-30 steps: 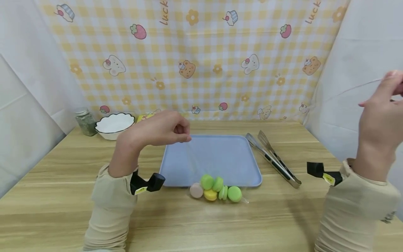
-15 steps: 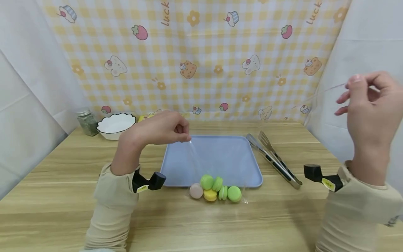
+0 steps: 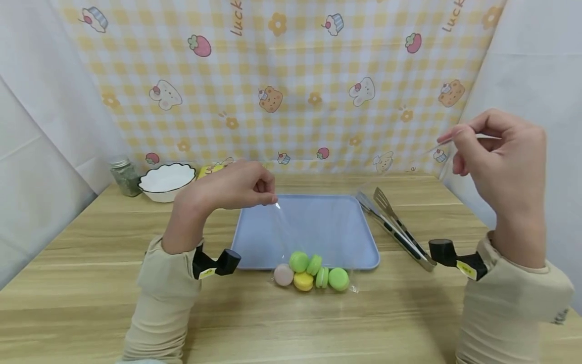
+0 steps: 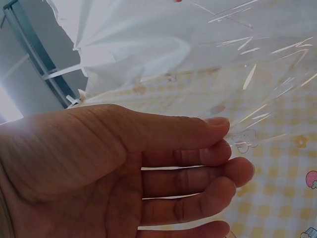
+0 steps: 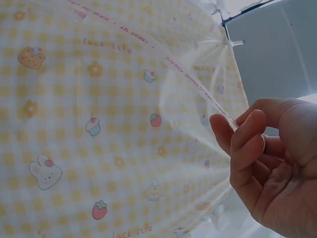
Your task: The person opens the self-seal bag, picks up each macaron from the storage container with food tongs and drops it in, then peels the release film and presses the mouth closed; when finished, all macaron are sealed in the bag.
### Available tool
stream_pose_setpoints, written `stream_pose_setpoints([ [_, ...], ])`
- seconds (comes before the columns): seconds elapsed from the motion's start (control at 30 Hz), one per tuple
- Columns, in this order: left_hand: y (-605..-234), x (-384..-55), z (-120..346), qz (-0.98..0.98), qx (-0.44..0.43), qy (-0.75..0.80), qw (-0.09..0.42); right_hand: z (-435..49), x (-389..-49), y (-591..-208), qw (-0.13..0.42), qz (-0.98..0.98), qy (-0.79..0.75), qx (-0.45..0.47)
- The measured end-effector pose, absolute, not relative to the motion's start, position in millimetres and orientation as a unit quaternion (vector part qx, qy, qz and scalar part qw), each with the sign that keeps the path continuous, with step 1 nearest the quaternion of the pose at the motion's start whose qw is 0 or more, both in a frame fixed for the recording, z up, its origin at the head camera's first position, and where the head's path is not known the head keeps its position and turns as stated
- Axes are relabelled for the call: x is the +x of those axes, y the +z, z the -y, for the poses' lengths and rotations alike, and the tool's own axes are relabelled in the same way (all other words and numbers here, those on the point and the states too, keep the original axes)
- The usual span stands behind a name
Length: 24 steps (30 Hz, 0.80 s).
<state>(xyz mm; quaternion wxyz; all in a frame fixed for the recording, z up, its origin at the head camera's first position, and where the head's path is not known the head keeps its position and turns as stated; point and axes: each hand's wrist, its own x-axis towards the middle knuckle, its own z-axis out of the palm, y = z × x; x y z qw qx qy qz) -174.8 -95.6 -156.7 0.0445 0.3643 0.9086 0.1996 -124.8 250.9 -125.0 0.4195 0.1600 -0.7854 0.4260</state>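
A clear plastic bag (image 3: pixel 291 232) stretches up from the tabletop in front of the blue tray (image 3: pixel 309 217). Several macarons lie in its lower end: green macarons (image 3: pixel 298 262), a yellow macaron (image 3: pixel 303 281) and a pale pinkish macaron (image 3: pixel 284 275). My left hand (image 3: pixel 232 187) pinches the bag's edge between thumb and index finger, above the tray's left side. Raised at the right, my right hand (image 3: pixel 509 156) pinches a thin clear strip (image 5: pixel 188 77) printed in red, whose lettering mentions adhesive. Whether the strip is joined to the bag, I cannot tell.
Metal tongs (image 3: pixel 395 227) lie right of the tray. At the back left stand a lidded glass jar (image 3: pixel 125 175), a white scalloped bowl (image 3: pixel 166 179) and a yellow packet (image 3: pixel 210 169) partly behind my left hand. A checked cloth (image 3: pixel 295 76) hangs behind the wooden table (image 3: pixel 273 328).
My right hand has moved left and slightly down from the right border, carrying the strip's end. The left hand and the macarons have stayed in place.
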Motion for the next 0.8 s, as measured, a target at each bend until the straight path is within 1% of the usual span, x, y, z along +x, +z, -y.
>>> stream_pose_setpoints([
  [0.17,-157,-175,95,-0.907,0.365,0.205,0.050,-247,-122,-125,0.425,0.775,0.422,0.203],
  [0.33,-157,-175,95,-0.906,0.364,0.209,0.055,-245,-124,-126,0.421,0.779,0.419,0.203],
  [0.57,-157,-176,94,-0.907,0.366,0.203,0.050,-242,-125,-128,0.356,0.822,0.403,0.191],
  [0.7,-158,-176,93,-0.906,0.368,0.201,0.051,-237,-126,-131,0.317,0.842,0.382,0.210],
  [0.8,-158,-177,92,-0.906,0.369,0.201,0.053,-234,-128,-132,0.305,0.851,0.367,0.221],
])
